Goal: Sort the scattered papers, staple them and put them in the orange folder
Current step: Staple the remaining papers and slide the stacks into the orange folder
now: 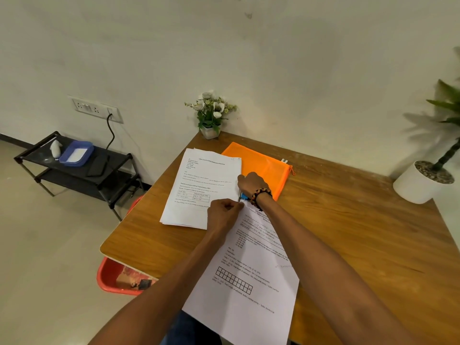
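Stapler [243, 196], blue, mostly hidden under the right hand [252, 184], sits at the top corner of the near stack of papers [245, 275]. That hand is curled down over it, prob. pressing. Left hand [224, 211] is clenched w/ thumb and fingers pinching the same corner, at approx 7 o'clock from the stapler.

Risks, as I judge them:
- Left fingertips are v. close to the stapler mouth; a hard press could nip them.
- Near stack hangs off the table [348, 220] edge toward the person. If the pinch slips, sheets could fan out or skew, so the staple catches only some pages.
- Stapler angle can't be read here; a staple too near the edge may tear out.
- Stapler is touching or just beside the edge of the second stack [201, 188] at 10 o'clock; it could catch a page from the wrong set.
- Red bin [112, 277] sits below the table at 8 o'clock; a dropped sheet could land in it.

Orange folder [258, 165] lies flat at 12 o'clock from the right hand, partly under it, nothing visibly in it yet. Zip pull is at its right corner.

Count:
- paper stacks: 2 (sheets per stack can't tell)
- stapler: 1
- orange folder: 1
- hands: 2, beaded wristband [260, 195] on the right
- flower pot [211, 115]: 1, at table's far corner
- white planter [423, 181]: 1, at 3 o'clock
- red bin: 1
- black rack [74, 168]: 1, by the wall, holding a blue tray [76, 153]
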`<control>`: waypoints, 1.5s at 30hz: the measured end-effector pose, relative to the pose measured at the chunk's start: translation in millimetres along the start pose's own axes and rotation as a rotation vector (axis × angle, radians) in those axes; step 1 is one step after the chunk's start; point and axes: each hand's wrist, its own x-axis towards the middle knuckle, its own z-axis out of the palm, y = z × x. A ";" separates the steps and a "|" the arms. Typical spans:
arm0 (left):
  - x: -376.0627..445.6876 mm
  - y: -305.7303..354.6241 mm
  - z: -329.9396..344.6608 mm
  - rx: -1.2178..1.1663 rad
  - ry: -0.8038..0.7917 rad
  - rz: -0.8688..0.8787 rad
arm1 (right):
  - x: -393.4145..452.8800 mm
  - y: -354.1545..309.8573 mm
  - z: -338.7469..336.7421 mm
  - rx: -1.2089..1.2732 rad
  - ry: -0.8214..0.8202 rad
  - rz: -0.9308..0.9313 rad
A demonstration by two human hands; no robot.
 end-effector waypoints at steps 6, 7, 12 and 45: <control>0.4 -1.0 -0.1 -0.005 -0.001 0.000 | 0.4 0.9 0.0 -0.022 0.008 0.010; 0.4 -0.9 0.2 -0.006 -0.005 -0.002 | 0.3 0.6 0.6 -0.021 0.008 0.015; -1.0 0.9 0.0 -0.017 0.000 0.004 | 2.3 0.2 4.1 -0.010 0.012 0.026; 2.4 -1.9 2.3 -0.056 0.002 0.013 | 4.2 -0.3 9.0 0.027 0.024 -0.028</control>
